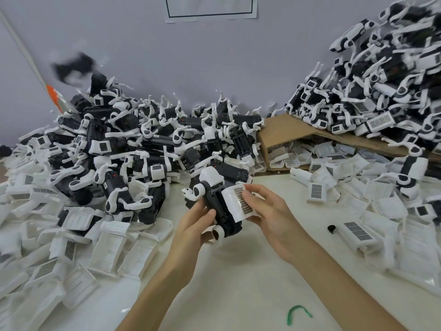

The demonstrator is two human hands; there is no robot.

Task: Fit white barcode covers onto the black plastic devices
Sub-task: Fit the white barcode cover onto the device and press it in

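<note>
Head view: a black plastic device [214, 206] with white rounded end pieces is being held, tilted, above the middle of the white bench [238, 271]. It is being gripped by the left hand [193, 228], whose fingers are being curled round the lower left side of the black body, with the thumb laid along the side facing the camera. A white plastic barcode cover [232, 205] is being held against the right side of the device by the right hand [265, 211]. The cover is being pinched between bent fingers lying over its dark printed grid and the thumb at its near edge. Whether the cover is fully seated cannot be told.

The far left of the bench is being taken up by a tangled heap of black-and-white devices [143, 144], and its slope is being carried down close behind the held device. The left edge and near left corner are being covered by loose white covers [107, 247], some lying grid side up and some hollow side up. A brown cardboard box [286, 132] is lying on its side at the far middle-right, with white covers spilling from its mouth. A taller heap of devices with covers on [381, 87] is being piled over the box toward the far right corner. More white covers [358, 231] are being spread along the right edge, with a small black part [331, 228] lying just beside one of them. A green curved strip [298, 312] is lying near the front edge.
</note>
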